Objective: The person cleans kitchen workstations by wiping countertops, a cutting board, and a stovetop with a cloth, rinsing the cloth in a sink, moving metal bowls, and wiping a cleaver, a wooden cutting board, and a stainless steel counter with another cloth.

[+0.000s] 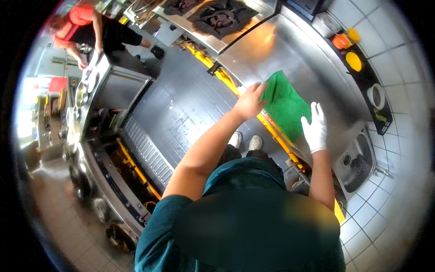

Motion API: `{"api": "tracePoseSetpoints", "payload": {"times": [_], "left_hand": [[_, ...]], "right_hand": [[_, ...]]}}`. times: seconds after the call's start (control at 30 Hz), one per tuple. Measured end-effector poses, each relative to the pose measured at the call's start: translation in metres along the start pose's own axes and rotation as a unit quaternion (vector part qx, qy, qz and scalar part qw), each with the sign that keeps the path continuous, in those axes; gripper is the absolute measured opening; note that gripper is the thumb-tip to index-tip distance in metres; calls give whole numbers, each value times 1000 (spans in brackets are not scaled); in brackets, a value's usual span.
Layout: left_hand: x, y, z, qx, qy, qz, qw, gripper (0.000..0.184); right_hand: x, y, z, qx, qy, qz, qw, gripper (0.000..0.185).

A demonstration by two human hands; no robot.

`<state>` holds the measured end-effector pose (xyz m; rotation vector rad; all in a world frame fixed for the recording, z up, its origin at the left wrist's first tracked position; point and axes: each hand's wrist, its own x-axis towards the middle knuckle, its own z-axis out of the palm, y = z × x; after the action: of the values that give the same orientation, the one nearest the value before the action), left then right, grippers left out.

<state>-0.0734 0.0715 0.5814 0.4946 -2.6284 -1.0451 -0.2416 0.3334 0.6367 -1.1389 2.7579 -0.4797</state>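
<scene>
A green cloth (286,105) is spread out between my hands, partly over the steel counter (290,50) and across its front edge. At its upper left corner, my bare left hand (250,102) has its fingers closed on the fabric. My right hand (316,130) wears a white glove and is beside the cloth's right edge. Its fingers are stretched out and the thumb stands apart. Whether that thumb touches the fabric, I cannot tell.
A yellow pipe (226,81) runs along the counter front. The sink (355,161) is at the right, and a black shelf (369,86) with small containers lines the tiled wall. A gas stove (222,18) stands ahead. Another person (86,27) works at a far-left counter.
</scene>
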Motion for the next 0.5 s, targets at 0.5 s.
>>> {"api": "tracePoseSetpoints", "payload": {"times": [0.5], "left_hand": [[-688,-186,-24,-24,-43,-815,578,32]], "right_hand": [[106,-217,15,135,-17,-184,973,79]]}}
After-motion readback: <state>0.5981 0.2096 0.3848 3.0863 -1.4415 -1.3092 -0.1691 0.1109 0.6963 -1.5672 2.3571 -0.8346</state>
